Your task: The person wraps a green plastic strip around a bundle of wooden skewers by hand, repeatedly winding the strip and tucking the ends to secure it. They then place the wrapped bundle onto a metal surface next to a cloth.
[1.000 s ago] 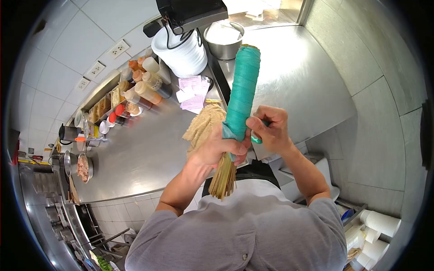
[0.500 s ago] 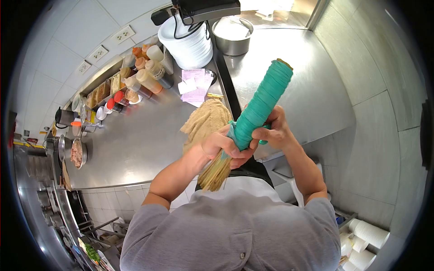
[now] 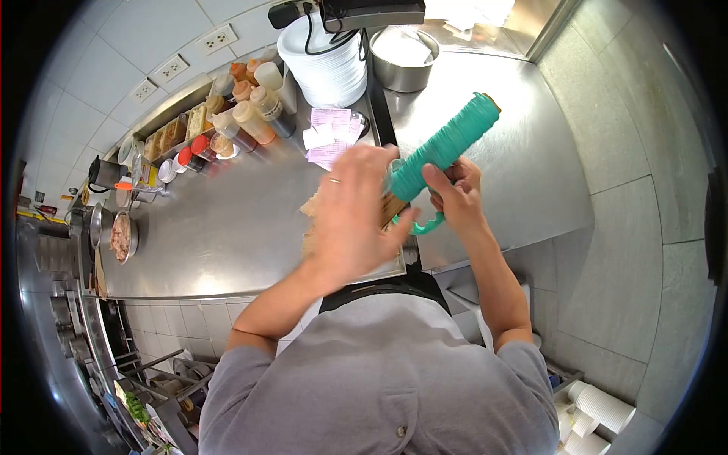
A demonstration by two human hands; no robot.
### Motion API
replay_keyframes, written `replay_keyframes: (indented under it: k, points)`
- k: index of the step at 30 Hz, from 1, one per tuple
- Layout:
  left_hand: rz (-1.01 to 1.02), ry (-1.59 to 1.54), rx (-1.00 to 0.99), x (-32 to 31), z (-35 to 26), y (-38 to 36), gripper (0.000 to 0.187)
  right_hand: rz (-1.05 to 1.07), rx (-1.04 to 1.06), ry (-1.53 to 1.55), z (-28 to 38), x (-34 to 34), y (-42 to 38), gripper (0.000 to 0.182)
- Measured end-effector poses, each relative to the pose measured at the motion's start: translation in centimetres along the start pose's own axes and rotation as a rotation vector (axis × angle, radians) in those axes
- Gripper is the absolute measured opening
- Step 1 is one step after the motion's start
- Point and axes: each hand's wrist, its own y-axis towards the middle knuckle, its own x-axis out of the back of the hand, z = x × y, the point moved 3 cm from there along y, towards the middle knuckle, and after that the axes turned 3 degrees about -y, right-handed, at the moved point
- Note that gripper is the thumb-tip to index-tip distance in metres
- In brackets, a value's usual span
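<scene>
The left hand [image 3: 353, 216] has let go of the broom handle [image 3: 444, 148] it gripped half a second ago and now hovers with fingers spread and blurred in front of the bristle end, hiding it — the wrapping seems to be between turns. The right hand [image 3: 453, 193] alone holds the green-wound handle, thumb pressed on the wrap and a loose loop of green cord [image 3: 425, 225] hanging under it. The handle has tipped further right, above the steel counter [image 3: 227, 227] beside the paper slips [image 3: 330, 136].

No legible text; print on pink receipts [image 3: 331, 133] too small
</scene>
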Motion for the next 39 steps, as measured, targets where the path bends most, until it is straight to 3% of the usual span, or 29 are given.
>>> replay_keyframes:
  k: [4, 6, 12, 15, 23, 29, 32, 35, 39]
  points:
    - [0.136, -0.063, 0.268, -6.5, 2.2, -0.9, 0.067, -0.067, 0.037, -0.059, 0.0, -1.8, 1.3, 0.025]
    - [0.144, -0.117, 0.278, -7.4, 3.2, -0.5, 0.052, -0.085, 0.096, -0.091, 0.0, -2.1, 1.5, 0.025]
    - [0.189, -0.293, 0.38, -7.2, 4.4, 0.5, 0.039, -0.146, 0.065, -0.372, 1.1, -1.5, 1.2, 0.028]
    - [0.161, -0.378, 0.388, -7.1, 4.6, 1.0, 0.036, -0.095, 0.145, -0.337, 1.6, -1.3, 1.0, 0.029]
    - [0.09, -0.589, 0.479, -8.7, 5.4, 1.2, 0.029, -0.08, 0.09, -0.209, 3.3, -1.0, 0.4, 0.03]
    - [0.28, -0.982, 0.624, -7.4, 4.0, 1.7, 0.021, -0.098, 0.125, -0.224, 3.6, -1.1, -0.1, 0.03]
    - [0.324, -1.339, 0.649, -7.6, 4.6, 1.0, 0.025, -0.08, 0.209, -0.264, 3.5, -1.3, -0.3, 0.027]
    - [0.298, -1.623, 0.763, -7.4, 4.2, 0.2, 0.046, -0.03, 0.227, -0.188, 4.6, -2.3, -1.4, 0.025]
    - [0.283, -1.443, 0.631, -7.7, 4.1, 0.3, 0.059, 0.008, 0.221, -0.112, 4.1, -3.1, -2.1, 0.023]
